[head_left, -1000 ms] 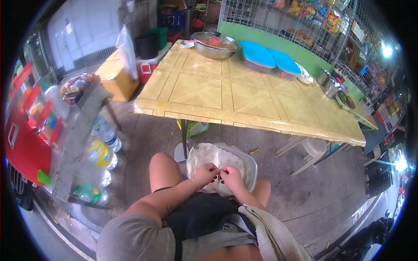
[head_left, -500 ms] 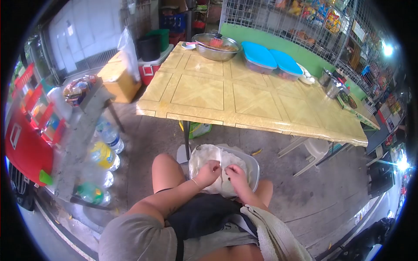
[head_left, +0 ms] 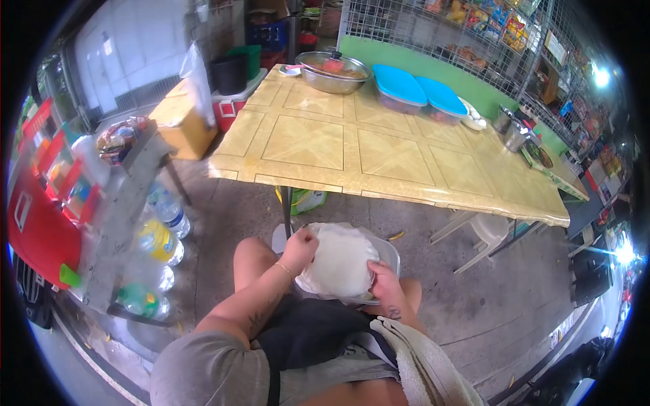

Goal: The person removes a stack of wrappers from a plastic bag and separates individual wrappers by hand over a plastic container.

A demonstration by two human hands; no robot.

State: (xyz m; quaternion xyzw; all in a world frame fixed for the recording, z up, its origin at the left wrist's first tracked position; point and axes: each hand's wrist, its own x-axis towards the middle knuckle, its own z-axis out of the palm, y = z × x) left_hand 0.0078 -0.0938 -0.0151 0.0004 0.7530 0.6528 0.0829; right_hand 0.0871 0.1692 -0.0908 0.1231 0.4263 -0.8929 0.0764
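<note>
Printed packets (head_left: 518,34) hang behind a wire mesh (head_left: 406,20) beyond the surface (head_left: 305,139), their lettering too small to read. Bottles left of the surface carry a yellow label (head_left: 160,242) and a blue label (head_left: 177,220), both too blurred to make out. Lettering on the grey shirt (head_left: 203,365), nearer than the surface, is partly hidden in folds.

In front of the surface's near edge, round white sheets (head_left: 340,260), thin with ragged rims, lie over a clear plastic tub (head_left: 391,254) at the person's lap. The right hand (head_left: 386,279) grips their right edge, thumb on top. The left hand (head_left: 298,252) is at their left edge, fingers curled in; whether it pinches a sheet, I cannot tell.

The surface wears a glossy, wood-patterned cover. Along its far side stand a round steel bowl (head_left: 332,84) under a glass lid (head_left: 347,66) and two plastic boxes (head_left: 401,105) with smooth blue lids (head_left: 399,82). A nubbly pale towel (head_left: 426,365) hangs nearer than the surface.
</note>
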